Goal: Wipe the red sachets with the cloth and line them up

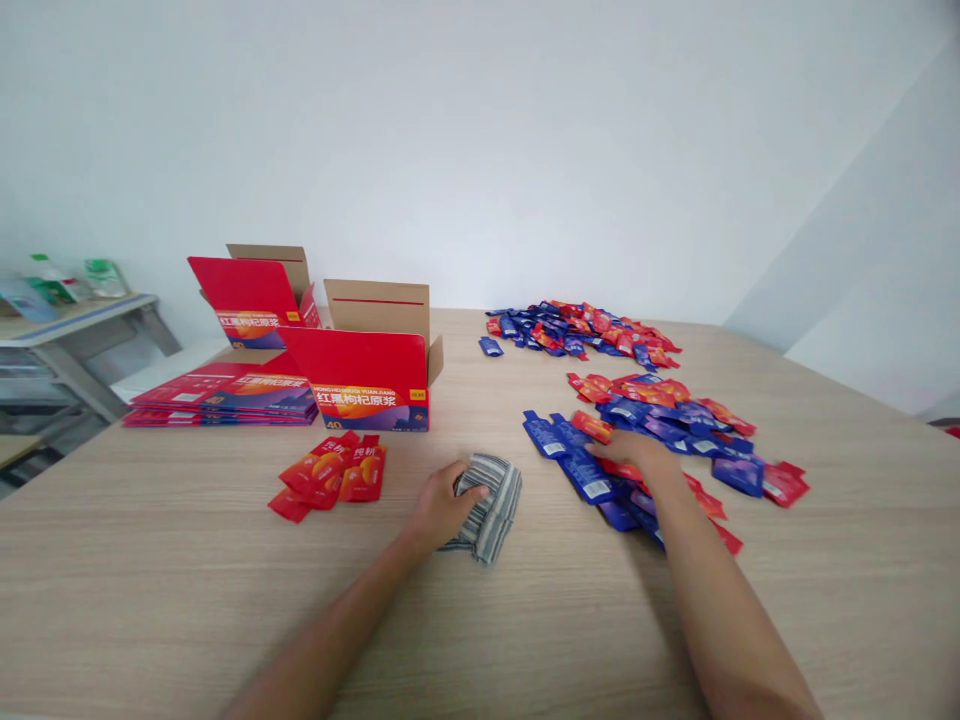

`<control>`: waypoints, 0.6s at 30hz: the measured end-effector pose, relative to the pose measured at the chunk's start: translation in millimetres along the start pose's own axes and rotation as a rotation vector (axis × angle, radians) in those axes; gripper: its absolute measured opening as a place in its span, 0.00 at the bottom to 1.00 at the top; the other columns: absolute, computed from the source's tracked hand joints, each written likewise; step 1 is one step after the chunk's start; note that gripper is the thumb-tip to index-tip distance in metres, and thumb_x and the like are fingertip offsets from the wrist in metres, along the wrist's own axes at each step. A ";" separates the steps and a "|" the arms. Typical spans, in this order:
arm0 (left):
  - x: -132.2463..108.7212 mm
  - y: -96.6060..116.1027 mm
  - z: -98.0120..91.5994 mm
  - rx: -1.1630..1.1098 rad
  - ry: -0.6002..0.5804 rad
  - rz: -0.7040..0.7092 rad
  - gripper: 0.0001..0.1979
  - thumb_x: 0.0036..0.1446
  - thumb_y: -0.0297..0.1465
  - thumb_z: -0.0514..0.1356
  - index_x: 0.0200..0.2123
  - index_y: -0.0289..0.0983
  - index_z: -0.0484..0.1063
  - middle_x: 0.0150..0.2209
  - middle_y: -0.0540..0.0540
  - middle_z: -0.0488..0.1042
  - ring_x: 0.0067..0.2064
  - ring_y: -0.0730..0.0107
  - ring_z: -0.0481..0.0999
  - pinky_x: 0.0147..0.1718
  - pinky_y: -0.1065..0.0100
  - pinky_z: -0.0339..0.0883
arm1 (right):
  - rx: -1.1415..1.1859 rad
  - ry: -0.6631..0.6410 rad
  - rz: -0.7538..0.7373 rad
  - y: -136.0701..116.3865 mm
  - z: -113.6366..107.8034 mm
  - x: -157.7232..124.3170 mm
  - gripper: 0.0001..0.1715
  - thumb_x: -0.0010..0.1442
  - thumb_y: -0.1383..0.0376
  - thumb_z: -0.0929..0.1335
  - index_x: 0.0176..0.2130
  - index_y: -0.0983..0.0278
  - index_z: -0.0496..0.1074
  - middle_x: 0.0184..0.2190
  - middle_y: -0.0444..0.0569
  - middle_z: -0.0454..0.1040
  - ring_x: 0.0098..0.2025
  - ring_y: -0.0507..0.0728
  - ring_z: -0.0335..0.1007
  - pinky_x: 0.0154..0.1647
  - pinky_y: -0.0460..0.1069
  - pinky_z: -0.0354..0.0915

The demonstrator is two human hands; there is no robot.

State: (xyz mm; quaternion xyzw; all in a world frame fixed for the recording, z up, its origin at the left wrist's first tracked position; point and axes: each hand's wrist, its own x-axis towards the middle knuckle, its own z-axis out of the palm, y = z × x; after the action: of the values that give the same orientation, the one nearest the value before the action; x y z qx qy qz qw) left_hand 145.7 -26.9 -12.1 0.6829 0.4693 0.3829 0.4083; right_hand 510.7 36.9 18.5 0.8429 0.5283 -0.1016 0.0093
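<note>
On the table, my left hand (442, 505) is closed on a grey striped cloth (495, 515), thumb on top and the cloth bunched flat. My right hand (630, 452) reaches into the near pile of blue and red sachets, its fingers drawn together on a sachet; the fingertips are partly hidden. Under and left of that hand lie blue sachets (589, 475) with white barcode labels. A red sachet (592, 427) rests just beyond its fingers. Several red sachets (330, 475) form a small heap left of my left hand.
An open red carton (367, 385) stands behind the red heap, another open carton (251, 300) farther back left. Flattened cartons (225, 390) are stacked beside them. More sachets lie in a middle pile (675, 420) and a far pile (585, 328). A side shelf (75, 315) holds bottles.
</note>
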 end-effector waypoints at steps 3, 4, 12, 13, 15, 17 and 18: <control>2.1 5.4 -9.2 -0.380 0.028 -0.126 0.13 0.52 0.38 0.66 0.37 0.36 0.73 0.33 0.48 0.77 0.33 0.68 0.75 0.34 0.67 0.69 | -0.062 -0.089 -0.040 -9.1 -4.7 -4.3 0.36 0.49 0.45 0.74 0.49 0.67 0.77 0.49 0.65 0.77 0.52 0.71 0.74 0.50 0.58 0.68; 2.1 7.3 -12.0 -0.546 0.030 -0.196 0.17 0.49 0.39 0.68 0.40 0.36 0.73 0.33 0.48 0.77 0.32 0.68 0.76 0.33 0.67 0.70 | -0.079 -0.110 -0.054 -11.2 -6.8 -6.3 0.36 0.49 0.46 0.74 0.49 0.67 0.77 0.49 0.65 0.77 0.52 0.71 0.74 0.50 0.58 0.68; 1.0 10.6 -22.9 -1.242 0.003 -0.451 0.18 0.50 0.35 0.69 0.42 0.34 0.73 0.35 0.42 0.81 0.34 0.60 0.82 0.41 0.57 0.77 | -0.183 -0.229 -0.140 -20.6 -17.9 -21.4 0.21 0.42 0.57 0.79 0.36 0.63 0.80 0.40 0.59 0.80 0.46 0.70 0.77 0.46 0.57 0.69; -0.1 10.7 -23.9 -1.259 -0.006 -0.438 0.17 0.52 0.34 0.68 0.43 0.33 0.73 0.36 0.41 0.82 0.36 0.59 0.82 0.43 0.56 0.77 | -0.191 -0.222 -0.141 -21.0 -18.0 -21.5 0.18 0.43 0.58 0.78 0.35 0.63 0.79 0.39 0.59 0.80 0.46 0.70 0.77 0.46 0.57 0.69; -3.2 11.8 -26.1 -1.290 -0.016 -0.413 0.16 0.53 0.32 0.67 0.44 0.32 0.74 0.37 0.40 0.82 0.39 0.57 0.82 0.47 0.55 0.76 | -0.198 -0.194 -0.140 -20.7 -17.8 -20.9 0.14 0.48 0.59 0.75 0.35 0.63 0.79 0.40 0.61 0.80 0.47 0.70 0.77 0.47 0.57 0.69; -7.1 14.1 -27.7 -1.314 -0.046 -0.401 0.17 0.53 0.32 0.67 0.45 0.31 0.74 0.39 0.39 0.82 0.41 0.55 0.82 0.49 0.54 0.74 | -0.195 -0.153 -0.144 -19.2 -17.4 -20.1 0.13 0.49 0.60 0.75 0.36 0.62 0.80 0.42 0.61 0.80 0.48 0.69 0.76 0.48 0.57 0.69; -8.8 15.5 -28.1 -1.321 -0.069 -0.400 0.17 0.53 0.32 0.67 0.46 0.30 0.75 0.39 0.38 0.82 0.42 0.54 0.82 0.50 0.54 0.74 | -0.190 -0.122 -0.149 -18.2 -17.0 -20.0 0.14 0.48 0.60 0.75 0.37 0.61 0.80 0.43 0.60 0.79 0.49 0.69 0.76 0.48 0.58 0.69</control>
State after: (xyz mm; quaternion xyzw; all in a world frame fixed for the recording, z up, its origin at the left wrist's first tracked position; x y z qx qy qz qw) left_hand 122.9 -33.3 11.4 0.2028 0.2415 0.4840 0.8162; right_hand 488.7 29.3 40.5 0.7889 0.5951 -0.1023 0.1138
